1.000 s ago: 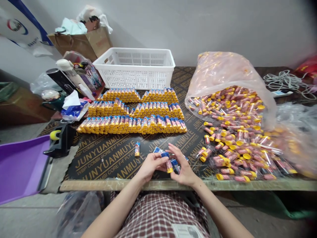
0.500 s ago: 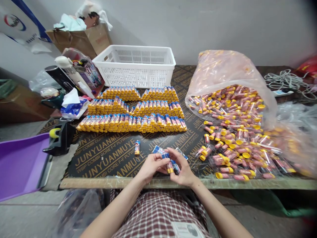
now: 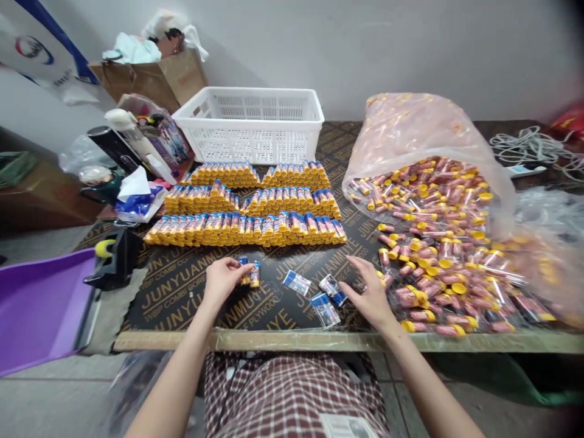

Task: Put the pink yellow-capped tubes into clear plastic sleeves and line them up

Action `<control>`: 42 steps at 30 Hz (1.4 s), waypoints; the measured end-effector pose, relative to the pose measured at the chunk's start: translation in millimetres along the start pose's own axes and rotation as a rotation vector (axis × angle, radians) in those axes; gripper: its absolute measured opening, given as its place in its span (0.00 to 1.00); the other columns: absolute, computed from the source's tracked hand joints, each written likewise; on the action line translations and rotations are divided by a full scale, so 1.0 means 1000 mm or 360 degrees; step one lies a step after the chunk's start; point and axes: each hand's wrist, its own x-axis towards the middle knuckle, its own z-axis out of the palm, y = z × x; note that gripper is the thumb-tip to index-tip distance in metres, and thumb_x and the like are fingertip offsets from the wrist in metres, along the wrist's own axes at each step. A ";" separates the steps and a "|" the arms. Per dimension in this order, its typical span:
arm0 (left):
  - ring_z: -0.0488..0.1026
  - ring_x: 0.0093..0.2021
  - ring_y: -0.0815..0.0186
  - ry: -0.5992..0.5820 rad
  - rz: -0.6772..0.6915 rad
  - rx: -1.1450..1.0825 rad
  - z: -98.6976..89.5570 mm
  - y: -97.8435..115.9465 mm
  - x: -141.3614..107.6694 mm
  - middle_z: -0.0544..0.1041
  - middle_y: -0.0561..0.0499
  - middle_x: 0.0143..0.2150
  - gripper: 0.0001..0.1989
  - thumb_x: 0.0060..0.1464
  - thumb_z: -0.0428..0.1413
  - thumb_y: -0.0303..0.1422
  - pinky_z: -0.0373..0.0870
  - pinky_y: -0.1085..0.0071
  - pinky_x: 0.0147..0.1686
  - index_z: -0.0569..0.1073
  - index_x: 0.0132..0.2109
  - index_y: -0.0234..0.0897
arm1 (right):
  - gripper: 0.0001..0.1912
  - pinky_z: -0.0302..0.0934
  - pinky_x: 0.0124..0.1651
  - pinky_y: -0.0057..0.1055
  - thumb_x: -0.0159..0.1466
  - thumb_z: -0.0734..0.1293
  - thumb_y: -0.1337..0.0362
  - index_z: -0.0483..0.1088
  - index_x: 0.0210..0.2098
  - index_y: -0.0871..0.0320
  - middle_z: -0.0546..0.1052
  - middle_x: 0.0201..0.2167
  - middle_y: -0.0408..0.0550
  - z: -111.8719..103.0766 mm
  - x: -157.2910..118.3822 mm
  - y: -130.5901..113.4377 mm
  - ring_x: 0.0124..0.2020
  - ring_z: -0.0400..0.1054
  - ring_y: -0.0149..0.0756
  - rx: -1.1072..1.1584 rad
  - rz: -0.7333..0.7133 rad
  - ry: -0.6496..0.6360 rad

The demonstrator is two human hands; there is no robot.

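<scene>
My left hand (image 3: 223, 281) pinches a small blue-labelled tube (image 3: 244, 271) with a yellow cap. It stands on the board beside a like labelled tube (image 3: 255, 275). My right hand (image 3: 368, 294) is open, fingers spread, holding nothing. It hovers between a few flat blue-and-clear label pieces (image 3: 325, 309) and the heap of unlabelled pink tubes with yellow caps (image 3: 424, 286). One more flat label piece (image 3: 296, 282) lies between my hands. Behind them, labelled tubes (image 3: 246, 228) lie stacked in several neat rows.
A white plastic basket (image 3: 250, 137) stands behind the rows. To the right, a big clear bag (image 3: 410, 125) spills pink tubes. At the left are a tape dispenser (image 3: 114, 261), a purple dustpan (image 3: 41, 310), a tissue pack (image 3: 137, 204) and bottles (image 3: 123, 131). White cable (image 3: 524, 146) lies far right.
My left hand has carried the tube left and set it beside the single labelled one. My right hand has let go of it and moved right, towards the heap, uncovering the flat label pieces.
</scene>
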 end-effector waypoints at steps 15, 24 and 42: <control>0.69 0.31 0.65 -0.0168 0.0553 0.0707 0.098 0.008 -0.043 0.73 0.50 0.30 0.08 0.47 0.59 0.37 0.57 0.72 0.30 0.71 0.31 0.37 | 0.13 0.51 0.48 0.48 0.55 0.60 0.71 0.70 0.38 0.56 0.73 0.46 0.53 -0.037 -0.005 0.063 0.51 0.61 0.49 -0.1108 -0.0192 -0.0432; 0.67 0.30 0.67 -0.0111 0.0656 0.0321 0.097 0.005 -0.050 0.70 0.52 0.29 0.03 0.48 0.55 0.28 0.59 0.73 0.32 0.70 0.28 0.37 | 0.12 0.55 0.50 0.46 0.63 0.60 0.59 0.67 0.45 0.54 0.74 0.36 0.49 -0.022 0.002 0.030 0.41 0.68 0.43 -0.0366 -0.0169 -0.0101; 0.69 0.23 0.73 -0.0424 -0.0517 -0.1523 0.086 0.027 -0.053 0.75 0.52 0.24 0.17 0.29 0.68 0.37 0.70 0.75 0.27 0.75 0.27 0.31 | 0.10 0.66 0.43 0.36 0.61 0.63 0.65 0.69 0.43 0.53 0.69 0.40 0.50 0.018 -0.020 -0.046 0.42 0.67 0.39 0.0529 0.0171 0.0112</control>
